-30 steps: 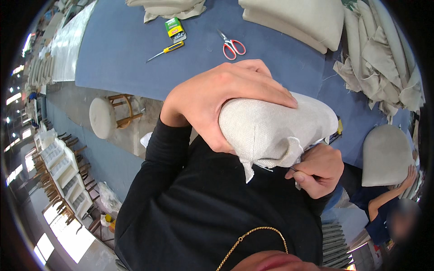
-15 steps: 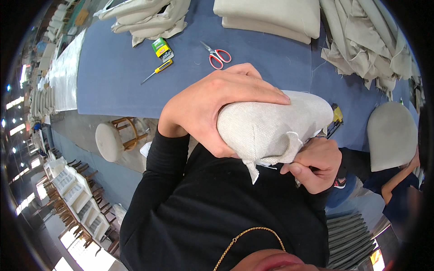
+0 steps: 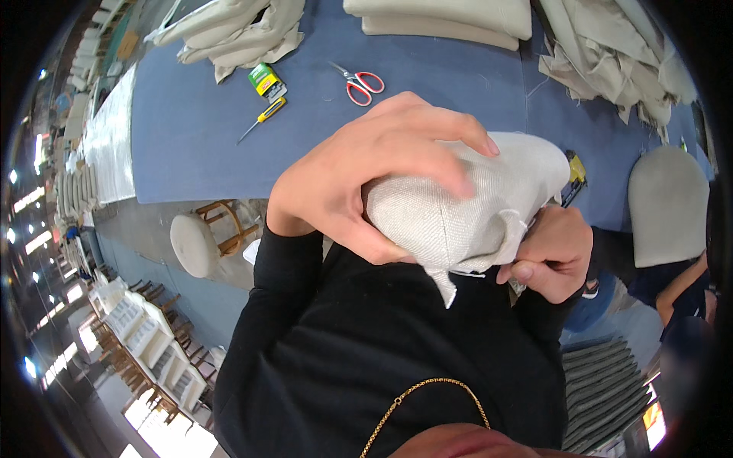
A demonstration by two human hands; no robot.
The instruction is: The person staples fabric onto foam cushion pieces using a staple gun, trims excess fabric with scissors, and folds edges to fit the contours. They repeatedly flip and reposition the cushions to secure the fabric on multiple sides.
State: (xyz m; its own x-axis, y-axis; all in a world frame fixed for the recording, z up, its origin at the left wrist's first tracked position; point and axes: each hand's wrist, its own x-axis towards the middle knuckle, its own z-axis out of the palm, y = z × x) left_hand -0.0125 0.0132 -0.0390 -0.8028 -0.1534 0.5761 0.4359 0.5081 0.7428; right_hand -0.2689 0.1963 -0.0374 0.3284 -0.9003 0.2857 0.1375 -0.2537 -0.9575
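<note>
From where I stand, the beige fabric-covered cushion (image 3: 527,172) sits between the person's hands, in front of the chest. The left hand (image 3: 416,183) grips its rounded end, fingers spread over the top and thumb underneath. The right hand (image 3: 556,256) is curled closed at the underside; I can't tell exactly what its fingertips pinch.

My worry is the loose fabric flap (image 3: 513,238) just left of the right hand. It stands away from the cushion, and an uneven pull could pucker the cover or drag its seam askew. The ragged fabric tail (image 3: 443,288), hanging below the left thumb, might get caught under the cover, as might the white thread (image 3: 467,273) near it. With two left fingers looking barely pressed on the top, a hard tug from the right could twist the cushion out of that grip.

On the blue desk (image 3: 206,145), the yellow-and-black tool (image 3: 575,177) lies just beyond the right hand, close enough to be knocked by the cushion. Beyond the left hand are the red-handled scissors (image 3: 360,85) and, further left, the yellow-handled screwdriver (image 3: 267,114); a careless reach could meet their points, though both look safely apart.
</note>
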